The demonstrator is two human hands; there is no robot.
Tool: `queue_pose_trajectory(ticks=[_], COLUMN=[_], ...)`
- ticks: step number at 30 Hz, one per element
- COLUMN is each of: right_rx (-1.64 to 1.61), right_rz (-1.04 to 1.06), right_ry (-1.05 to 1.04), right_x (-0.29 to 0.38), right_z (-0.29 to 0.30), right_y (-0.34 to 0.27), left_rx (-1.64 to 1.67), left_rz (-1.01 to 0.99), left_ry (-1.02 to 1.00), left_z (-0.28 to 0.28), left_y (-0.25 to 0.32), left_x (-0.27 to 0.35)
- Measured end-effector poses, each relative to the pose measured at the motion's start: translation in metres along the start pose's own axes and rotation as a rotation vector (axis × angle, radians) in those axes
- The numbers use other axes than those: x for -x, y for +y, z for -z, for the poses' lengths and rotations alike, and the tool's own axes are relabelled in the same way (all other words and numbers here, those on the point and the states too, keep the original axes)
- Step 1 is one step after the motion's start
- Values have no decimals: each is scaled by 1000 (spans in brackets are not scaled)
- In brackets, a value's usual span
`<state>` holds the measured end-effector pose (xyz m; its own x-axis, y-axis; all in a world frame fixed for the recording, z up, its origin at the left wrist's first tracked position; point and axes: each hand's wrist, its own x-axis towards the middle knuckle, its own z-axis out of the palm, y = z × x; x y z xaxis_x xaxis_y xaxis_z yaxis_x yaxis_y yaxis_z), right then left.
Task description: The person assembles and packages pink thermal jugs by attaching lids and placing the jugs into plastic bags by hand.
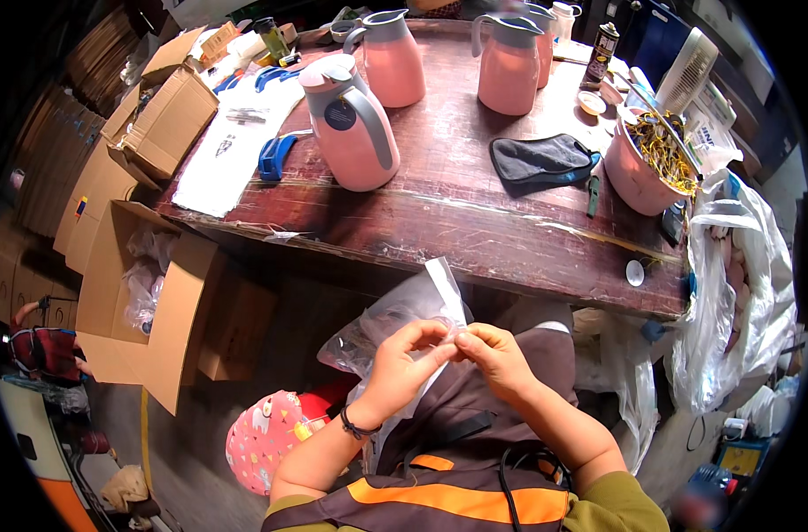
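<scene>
My left hand (407, 359) and my right hand (497, 359) meet above my lap, both pinching the edge of a clear plastic bag (371, 332). The bag has a pale strip along one side and spreads out past my left fingers. What lies inside it is hard to make out. Beyond my hands, a pink vacuum jug (357, 139) with a grey handle, a light lid and a dark round hang tag stands on the worn wooden table (430, 219). Further back are a lidless-looking pink jug (396, 66) and another pink jug (508, 76), with one more partly hidden behind it.
An open cardboard box (178, 326) holding bagged items stands at left. On the table are a dark grey cloth (544, 163), a blue plastic part (275, 158) and a pink bucket (643, 166) of yellow ties. Plastic sacks (736, 299) hang at right. A patterned pink cap (264, 439) is beside my left arm.
</scene>
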<state>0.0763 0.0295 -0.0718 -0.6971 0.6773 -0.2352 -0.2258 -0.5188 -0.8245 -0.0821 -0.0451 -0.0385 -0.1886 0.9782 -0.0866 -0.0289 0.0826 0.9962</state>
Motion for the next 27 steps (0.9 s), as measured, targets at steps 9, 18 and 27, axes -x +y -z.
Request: queue_pose_trajectory(ticks=[9,18,27], right_rx=[-755,78,803], right_rz=[-170,-423,426], right_ry=[112,-199,-619], right_x=[18,46,29], right_z=[33,39,-11], right_y=[1,-52,-62], left_rx=[1022,-589,457], left_rz=[333,214,479], left_ry=[232,-42,73], left_z=[20,116,145], left_y=[14,-12,8], left_x=[5,21,25])
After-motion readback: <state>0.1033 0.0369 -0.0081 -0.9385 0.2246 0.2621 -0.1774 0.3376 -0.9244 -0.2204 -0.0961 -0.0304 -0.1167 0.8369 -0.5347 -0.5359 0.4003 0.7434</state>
